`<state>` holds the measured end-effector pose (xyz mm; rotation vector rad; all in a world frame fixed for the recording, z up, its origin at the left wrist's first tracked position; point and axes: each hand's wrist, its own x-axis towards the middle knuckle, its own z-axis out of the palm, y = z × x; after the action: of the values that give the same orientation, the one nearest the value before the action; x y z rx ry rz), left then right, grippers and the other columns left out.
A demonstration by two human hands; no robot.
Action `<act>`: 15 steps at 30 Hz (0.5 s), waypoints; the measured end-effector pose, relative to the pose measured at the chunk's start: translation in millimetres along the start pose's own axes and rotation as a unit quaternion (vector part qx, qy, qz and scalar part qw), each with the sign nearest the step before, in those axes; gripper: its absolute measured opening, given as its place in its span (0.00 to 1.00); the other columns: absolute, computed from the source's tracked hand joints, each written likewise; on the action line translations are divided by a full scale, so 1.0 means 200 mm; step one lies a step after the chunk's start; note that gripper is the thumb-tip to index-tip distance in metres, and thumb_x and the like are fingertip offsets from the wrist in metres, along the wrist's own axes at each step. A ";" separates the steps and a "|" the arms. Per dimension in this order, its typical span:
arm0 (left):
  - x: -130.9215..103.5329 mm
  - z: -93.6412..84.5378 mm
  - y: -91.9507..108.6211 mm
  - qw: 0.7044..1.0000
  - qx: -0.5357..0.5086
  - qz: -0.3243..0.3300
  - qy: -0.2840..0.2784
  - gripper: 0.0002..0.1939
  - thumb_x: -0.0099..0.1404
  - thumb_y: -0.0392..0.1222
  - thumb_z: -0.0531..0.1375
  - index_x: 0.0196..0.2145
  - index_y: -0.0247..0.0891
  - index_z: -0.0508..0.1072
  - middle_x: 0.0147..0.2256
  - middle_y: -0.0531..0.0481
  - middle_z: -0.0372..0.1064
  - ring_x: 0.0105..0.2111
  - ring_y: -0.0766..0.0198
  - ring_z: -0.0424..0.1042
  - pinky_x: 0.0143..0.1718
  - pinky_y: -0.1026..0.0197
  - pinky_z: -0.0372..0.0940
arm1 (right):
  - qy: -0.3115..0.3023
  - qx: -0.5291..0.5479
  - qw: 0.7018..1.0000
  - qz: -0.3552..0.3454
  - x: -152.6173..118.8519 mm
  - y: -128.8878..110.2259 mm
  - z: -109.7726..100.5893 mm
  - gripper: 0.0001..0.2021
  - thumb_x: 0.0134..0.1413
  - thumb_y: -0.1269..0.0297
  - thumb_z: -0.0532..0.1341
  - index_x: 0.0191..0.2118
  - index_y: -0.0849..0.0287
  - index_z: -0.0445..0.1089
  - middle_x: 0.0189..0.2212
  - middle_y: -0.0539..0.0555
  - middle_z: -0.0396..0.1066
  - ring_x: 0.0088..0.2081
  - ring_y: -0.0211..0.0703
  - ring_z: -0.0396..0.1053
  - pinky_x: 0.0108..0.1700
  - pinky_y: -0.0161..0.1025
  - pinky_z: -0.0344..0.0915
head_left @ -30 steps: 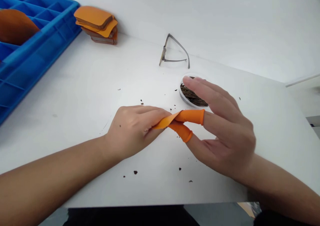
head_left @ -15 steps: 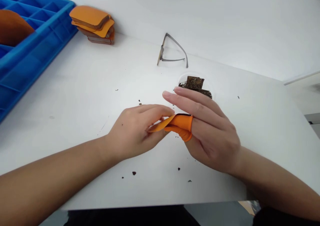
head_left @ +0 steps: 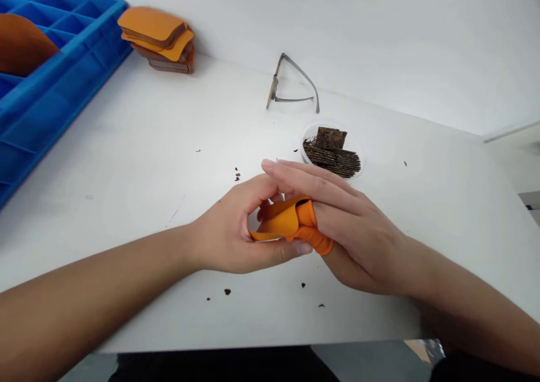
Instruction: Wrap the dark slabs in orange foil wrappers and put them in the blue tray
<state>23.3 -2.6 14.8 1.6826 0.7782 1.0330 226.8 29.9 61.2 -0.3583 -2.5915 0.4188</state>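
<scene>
My left hand curls around a small orange paper pouch, thumb below it and fingers above. The pouch is bowed, with its left side gaping. On the right, my right hand grips the pouch's other end between thumb and index finger, both covered by orange finger cots. Its other fingers stretch out over the left fingertips. Just beyond that hand stands a clear round bowl of thin dark brown pressed slabs, which look like tea. Whether anything lies inside the pouch is hidden.
A stack of orange pouches stands at the back left beside a blue compartment tray, which has a brown-orange piece in it. Folded eyeglasses lie near the wall. Dark crumbs dot the white table.
The pouch has turned and bulged wider, showing more of its face. My left thumb has come forward beneath it. My right hand has lowered slightly, uncovering more of the bowl.
</scene>
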 end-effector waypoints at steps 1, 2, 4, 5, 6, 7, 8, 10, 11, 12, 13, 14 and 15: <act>0.00 0.00 -0.01 1.000 0.001 0.007 0.002 0.19 0.58 0.47 0.72 0.42 0.38 0.71 0.34 0.49 0.74 0.32 0.62 0.73 0.31 0.60 0.71 | -0.007 0.003 1.000 0.000 0.00 0.00 0.00 0.14 0.60 0.79 0.54 0.44 0.57 0.72 0.68 0.61 0.63 0.70 0.47 0.60 0.67 0.51 0.68; 0.00 0.00 -0.01 1.000 -0.001 0.003 -0.010 0.22 0.56 0.50 0.73 0.42 0.38 0.71 0.34 0.49 0.74 0.31 0.63 0.72 0.30 0.61 0.71 | -0.013 0.003 1.000 -0.002 0.00 0.00 0.00 0.12 0.62 0.77 0.54 0.44 0.57 0.72 0.68 0.62 0.63 0.70 0.47 0.59 0.67 0.51 0.68; -0.01 -0.01 -0.02 0.999 -0.009 -0.025 -0.047 0.23 0.57 0.52 0.73 0.44 0.39 0.72 0.31 0.52 0.73 0.28 0.65 0.71 0.28 0.63 0.70 | -0.022 -0.002 1.000 -0.009 0.00 0.01 0.00 0.10 0.63 0.76 0.54 0.42 0.58 0.71 0.68 0.64 0.63 0.71 0.47 0.58 0.68 0.51 0.67; -0.01 -0.01 -0.02 0.997 -0.011 -0.044 -0.061 0.22 0.60 0.51 0.71 0.46 0.40 0.71 0.31 0.54 0.73 0.28 0.66 0.71 0.29 0.64 0.70 | -0.024 -0.007 1.000 -0.010 0.00 0.01 0.00 0.10 0.63 0.76 0.54 0.40 0.59 0.71 0.68 0.66 0.62 0.71 0.48 0.58 0.68 0.51 0.67; -0.01 -0.01 -0.02 0.996 -0.014 -0.061 -0.069 0.21 0.63 0.50 0.70 0.49 0.41 0.71 0.31 0.54 0.73 0.29 0.67 0.72 0.30 0.65 0.71 | -0.024 -0.011 1.000 -0.008 0.00 0.02 -0.01 0.10 0.63 0.77 0.53 0.39 0.59 0.70 0.68 0.67 0.62 0.71 0.49 0.58 0.68 0.52 0.66; -0.02 -0.01 -0.02 0.995 -0.018 -0.074 -0.071 0.20 0.65 0.48 0.68 0.51 0.42 0.71 0.32 0.55 0.74 0.30 0.67 0.73 0.31 0.66 0.72 | -0.026 -0.013 1.000 0.000 0.00 0.02 -0.01 0.11 0.62 0.78 0.53 0.38 0.59 0.70 0.68 0.67 0.61 0.70 0.49 0.59 0.68 0.51 0.66; -0.02 -0.02 -0.02 0.994 -0.026 -0.080 -0.069 0.20 0.66 0.47 0.67 0.53 0.43 0.70 0.33 0.55 0.75 0.31 0.67 0.74 0.32 0.66 0.72 | -0.031 -0.010 0.999 0.009 0.00 0.02 -0.01 0.12 0.62 0.78 0.52 0.38 0.59 0.71 0.69 0.66 0.60 0.70 0.48 0.59 0.68 0.51 0.66; -0.02 -0.01 -0.03 0.993 -0.052 -0.084 -0.065 0.22 0.65 0.47 0.68 0.54 0.45 0.71 0.36 0.54 0.76 0.32 0.67 0.75 0.31 0.67 0.73 | -0.048 0.018 0.998 0.023 0.00 0.02 -0.03 0.14 0.62 0.79 0.51 0.37 0.58 0.72 0.69 0.63 0.60 0.70 0.45 0.60 0.67 0.50 0.67; -0.02 -0.01 -0.04 0.992 -0.070 -0.086 -0.067 0.21 0.64 0.47 0.69 0.53 0.45 0.72 0.37 0.53 0.76 0.32 0.67 0.75 0.31 0.67 0.73 | -0.058 0.040 0.997 0.026 0.01 0.02 -0.04 0.15 0.62 0.78 0.51 0.37 0.57 0.73 0.69 0.62 0.61 0.70 0.45 0.60 0.66 0.50 0.67; -0.01 -0.01 -0.05 0.989 -0.090 -0.090 -0.069 0.20 0.62 0.47 0.70 0.50 0.44 0.74 0.37 0.53 0.76 0.32 0.66 0.76 0.31 0.66 0.74 | -0.069 0.061 0.995 0.027 0.01 0.02 -0.05 0.15 0.62 0.78 0.51 0.37 0.58 0.74 0.69 0.64 0.61 0.70 0.46 0.59 0.66 0.50 0.67; -0.01 0.00 -0.05 0.987 -0.108 -0.098 -0.072 0.18 0.61 0.47 0.71 0.47 0.43 0.74 0.36 0.53 0.76 0.32 0.66 0.76 0.31 0.66 0.74 | -0.077 0.079 0.994 0.027 0.01 0.02 -0.05 0.15 0.62 0.77 0.51 0.36 0.59 0.75 0.68 0.66 0.62 0.70 0.47 0.59 0.67 0.51 0.66; -0.01 0.00 -0.05 0.984 -0.123 -0.107 -0.077 0.16 0.60 0.46 0.72 0.44 0.42 0.75 0.34 0.53 0.75 0.31 0.65 0.76 0.31 0.65 0.74 | -0.086 0.092 0.992 0.027 0.01 0.02 -0.06 0.14 0.63 0.76 0.52 0.35 0.60 0.76 0.68 0.68 0.62 0.70 0.49 0.58 0.68 0.51 0.64; 0.00 0.00 -0.06 0.981 -0.135 -0.114 -0.084 0.15 0.60 0.44 0.72 0.41 0.41 0.75 0.32 0.54 0.75 0.31 0.65 0.76 0.32 0.65 0.75 | -0.098 0.099 0.990 0.031 0.01 0.01 -0.07 0.14 0.63 0.75 0.53 0.35 0.61 0.76 0.68 0.69 0.62 0.71 0.50 0.58 0.69 0.52 0.62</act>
<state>22.6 0.4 4.1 1.3918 0.6692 0.7873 231.7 36.3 72.6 -0.3440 -2.7011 0.7631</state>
